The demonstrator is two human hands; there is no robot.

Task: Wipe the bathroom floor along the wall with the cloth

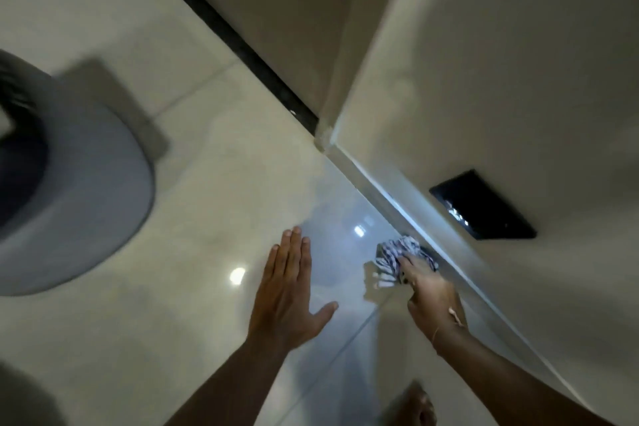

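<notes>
Cloth [403,252] bunched under right hand [428,290], pressed to floor [207,183] at foot of wall [501,79]. Left hand [288,290] spread flat and empty on tile, bracing. Likely slipped on glossy wet patch, or skipped the very edge.

Glossy pale tile floor [193,183], beige wall [501,62]

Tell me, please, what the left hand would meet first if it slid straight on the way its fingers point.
Probably nothing soon: the left hand faces bare glossy floor, and farther on the dark strip at the wall's foot, though depth is unclear.
</notes>
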